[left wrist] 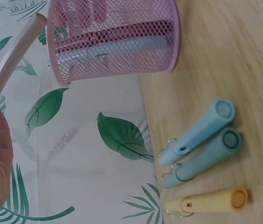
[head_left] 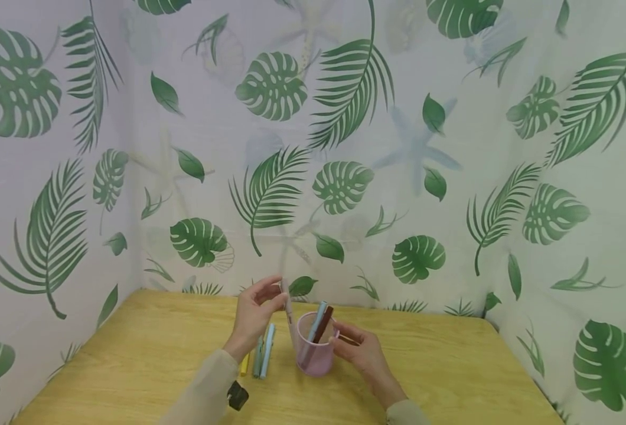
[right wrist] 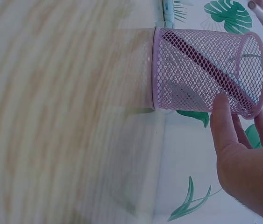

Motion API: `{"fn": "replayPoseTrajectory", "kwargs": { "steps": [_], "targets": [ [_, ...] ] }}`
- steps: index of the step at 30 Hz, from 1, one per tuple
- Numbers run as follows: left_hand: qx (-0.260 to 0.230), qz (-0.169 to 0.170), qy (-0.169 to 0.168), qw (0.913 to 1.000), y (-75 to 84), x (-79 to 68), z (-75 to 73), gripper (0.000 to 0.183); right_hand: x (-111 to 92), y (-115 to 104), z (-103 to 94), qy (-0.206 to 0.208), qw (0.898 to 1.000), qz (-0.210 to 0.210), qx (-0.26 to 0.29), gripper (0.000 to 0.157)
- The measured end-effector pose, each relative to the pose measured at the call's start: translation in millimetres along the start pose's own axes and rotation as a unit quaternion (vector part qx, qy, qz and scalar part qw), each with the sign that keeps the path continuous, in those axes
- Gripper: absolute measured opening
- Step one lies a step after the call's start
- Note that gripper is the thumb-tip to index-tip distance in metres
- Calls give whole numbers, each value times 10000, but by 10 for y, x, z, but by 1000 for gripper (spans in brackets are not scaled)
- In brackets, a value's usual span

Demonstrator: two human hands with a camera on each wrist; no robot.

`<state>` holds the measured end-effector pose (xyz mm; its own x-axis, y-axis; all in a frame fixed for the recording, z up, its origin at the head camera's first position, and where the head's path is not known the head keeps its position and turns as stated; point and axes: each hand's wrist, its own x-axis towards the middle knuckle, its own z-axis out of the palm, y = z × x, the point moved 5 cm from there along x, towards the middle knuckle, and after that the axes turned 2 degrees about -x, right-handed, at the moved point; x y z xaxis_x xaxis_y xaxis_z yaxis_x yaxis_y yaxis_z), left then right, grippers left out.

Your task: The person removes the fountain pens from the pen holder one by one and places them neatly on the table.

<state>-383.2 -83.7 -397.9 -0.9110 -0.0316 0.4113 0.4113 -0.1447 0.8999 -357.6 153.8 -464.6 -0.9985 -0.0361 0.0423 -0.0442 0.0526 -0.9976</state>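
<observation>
My left hand (head_left: 253,316) pinches a pale pinkish pen (left wrist: 15,53) near its upper end. The pen slants down toward the left side of a pink mesh pen cup (head_left: 317,361); in the left wrist view its lower tip is close to the cup's rim. Inside the cup lean a light blue pen (head_left: 317,321) and a dark red pen (head_left: 323,324). From the right, my right hand (head_left: 365,353) holds the cup near its rim, with a fingertip (right wrist: 222,103) against the mesh. The cup stands upright on the table.
Left of the cup, on the wooden table (head_left: 440,360), lie a light blue pen (left wrist: 199,130), a green pen (left wrist: 203,158) and a yellow pen (left wrist: 210,200). A white curtain (head_left: 345,265) with printed green leaves hangs behind the table and at both sides.
</observation>
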Motion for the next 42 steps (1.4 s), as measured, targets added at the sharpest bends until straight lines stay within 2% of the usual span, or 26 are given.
{"fn": "replayPoseTrajectory", "kwargs": {
  "steps": [8,20,33,42],
  "targets": [
    [-21,-307,47,9995,-100,-34,-121,40,-2,-7,-4,-61,10000,-24,-21,47],
    [58,-602,-69,9981,-151,-39,-214,41,6,0,-16,-46,10000,-5,23,47],
    [378,-730,-130,9965,-187,-18,-347,38,7,-35,-18,-165,9999,-4,49,51],
    [667,-927,161,9933,-260,-16,-437,35,-11,-26,2,-112,9999,-38,37,48]
  ]
}}
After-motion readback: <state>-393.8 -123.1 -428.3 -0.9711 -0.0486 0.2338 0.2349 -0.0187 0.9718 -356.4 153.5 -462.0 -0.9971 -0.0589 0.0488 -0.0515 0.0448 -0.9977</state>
